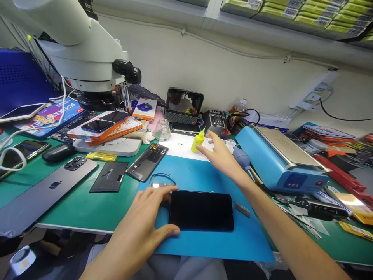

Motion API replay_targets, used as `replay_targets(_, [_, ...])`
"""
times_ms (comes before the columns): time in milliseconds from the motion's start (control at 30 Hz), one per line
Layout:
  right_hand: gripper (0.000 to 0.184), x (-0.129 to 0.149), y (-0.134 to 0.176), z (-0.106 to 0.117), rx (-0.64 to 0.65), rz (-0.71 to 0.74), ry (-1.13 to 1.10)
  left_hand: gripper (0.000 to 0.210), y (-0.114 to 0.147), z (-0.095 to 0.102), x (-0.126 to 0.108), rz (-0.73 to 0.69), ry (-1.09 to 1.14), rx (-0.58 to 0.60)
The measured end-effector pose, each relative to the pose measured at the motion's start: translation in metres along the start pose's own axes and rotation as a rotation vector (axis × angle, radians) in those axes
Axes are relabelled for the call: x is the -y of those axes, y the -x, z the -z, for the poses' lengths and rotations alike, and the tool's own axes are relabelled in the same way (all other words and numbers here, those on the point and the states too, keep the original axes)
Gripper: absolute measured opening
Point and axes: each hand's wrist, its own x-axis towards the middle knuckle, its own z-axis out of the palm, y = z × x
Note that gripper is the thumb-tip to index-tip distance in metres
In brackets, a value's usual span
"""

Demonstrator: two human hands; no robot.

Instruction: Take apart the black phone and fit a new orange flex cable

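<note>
Phone point(201, 212) set face-up near front edge of mat point(215, 247); L hand point(145, 217) straddles its left end, can't tell if fingers clamp it. R hand point(222, 154), fingers apart, by yellow btl point(197, 141) near back edge, not lifted yet imo.

Large grey phone back point(37, 198): Apple logo | blue printed box point(71, 104): "SCREEN AS…", remainder obscured | microscope point(84, 64): lettering up top starts "SZ", rest unclear | yellow packs point(309, 19): barcode labels, print too small | black battery point(107, 179): white print, illegible
</note>
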Motion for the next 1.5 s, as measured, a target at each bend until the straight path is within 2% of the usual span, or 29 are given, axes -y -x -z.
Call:
replay_targets(133, [0.045, 0.001, -0.022, -0.011, 0.011, 0.036, -0.029, 0.085, 0.004, 0.0, 0.001, 0.011, 0.013, 0.006])
replay_targets(233, [0.046, 0.012, -0.007, 0.006, -0.022, 0.121, -0.087, 0.093, 0.005, 0.0, 0.002, -0.01, 0.014, 0.003])
replay_targets(300, [0.05, 0.022, 0.021, 0.027, -0.031, 0.199, -0.114, 0.087, 0.005, 0.0, 0.002, -0.042, -0.005, -0.017])
replay_targets(400, [0.05, 0.032, 0.079, 0.057, -0.022, 0.292, -0.09, 0.07, 0.004, -0.001, 0.004, -0.07, -0.035, -0.05])
replay_targets(433, [0.05, 0.032, 0.1, 0.064, -0.035, 0.332, -0.052, 0.069, 0.004, -0.001, 0.004, -0.083, -0.039, -0.049])
replay_targets(467, [0.06, 0.031, 0.119, 0.069, -0.053, 0.385, 0.04, 0.07, 0.005, -0.002, 0.005, -0.099, -0.041, -0.049])
replay_targets(500, [0.066, 0.028, 0.137, 0.071, -0.098, 0.449, 0.098, 0.071, 0.005, -0.002, 0.005, -0.117, -0.043, -0.053])
replay_targets(533, [0.064, 0.024, 0.153, 0.071, -0.114, 0.457, 0.165, 0.072, 0.006, -0.002, 0.005, -0.132, -0.047, -0.059])
replay_targets(567, [0.055, 0.02, 0.166, 0.069, -0.139, 0.482, 0.225, 0.073, 0.007, -0.001, 0.005, -0.143, -0.051, -0.068])
replay_targets(667, [0.045, 0.013, 0.189, 0.06, -0.115, 0.586, 0.327, 0.074, 0.009, 0.0, 0.002, -0.148, -0.06, -0.086])
replay_targets(933, [0.044, 0.029, 0.19, 0.055, -0.115, 0.695, 0.347, 0.064, 0.007, 0.004, -0.002, -0.158, -0.058, -0.077])
replay_targets(1500, [0.036, 0.035, 0.186, 0.05, -0.096, 0.726, 0.367, 0.063, 0.007, 0.005, -0.003, -0.185, -0.034, -0.113])
